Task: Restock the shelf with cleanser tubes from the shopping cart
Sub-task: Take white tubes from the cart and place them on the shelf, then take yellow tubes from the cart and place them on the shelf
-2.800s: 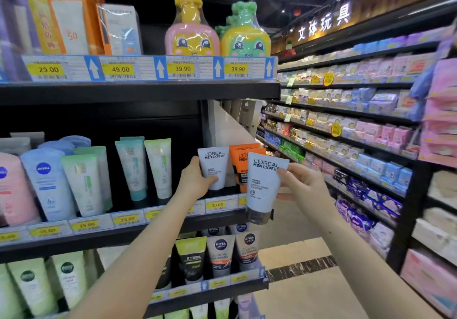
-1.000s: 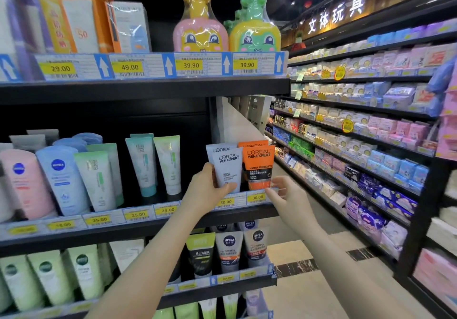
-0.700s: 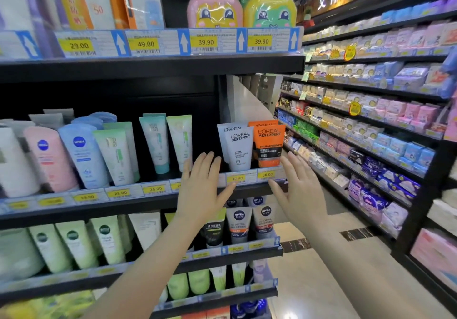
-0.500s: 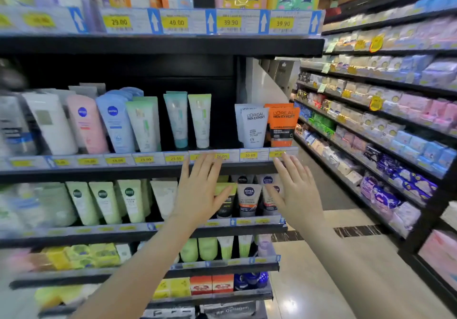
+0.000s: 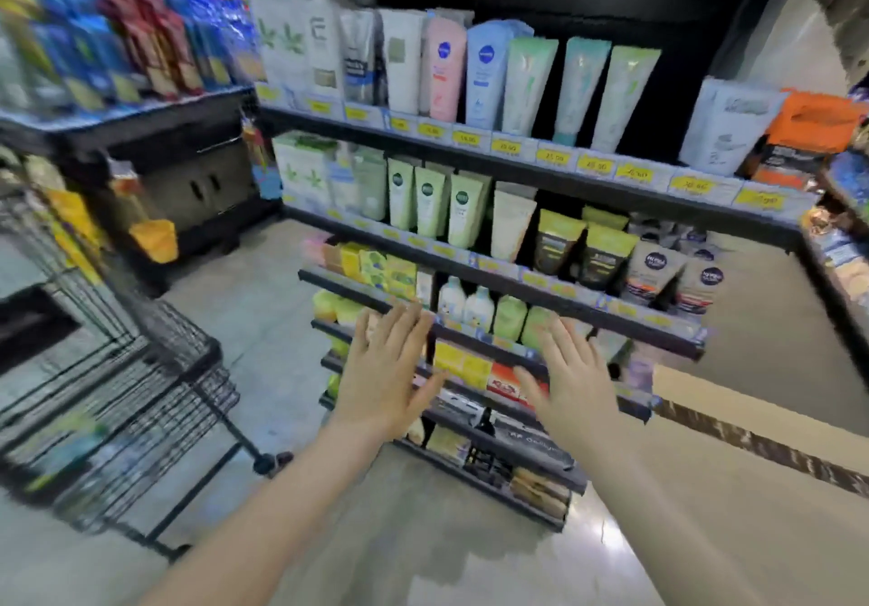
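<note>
Hovering in front of the lower shelves, the left hand (image 5: 388,372) and right hand (image 5: 571,382) were both spread flat, fingers apart, holding nothing. Grey cleanser tube (image 5: 726,128) stood upright on the shelf (image 5: 541,173) at its right end, just beside an orange tube (image 5: 799,140) (labels too blurred to read). More tubes, pink, blue and green, lined the same shelf to the left. Black wire shopping cart (image 5: 141,384) sat at the left on the floor, well apart from both hands; its contents were smeared by motion blur, couldn't tell what was inside.
</note>
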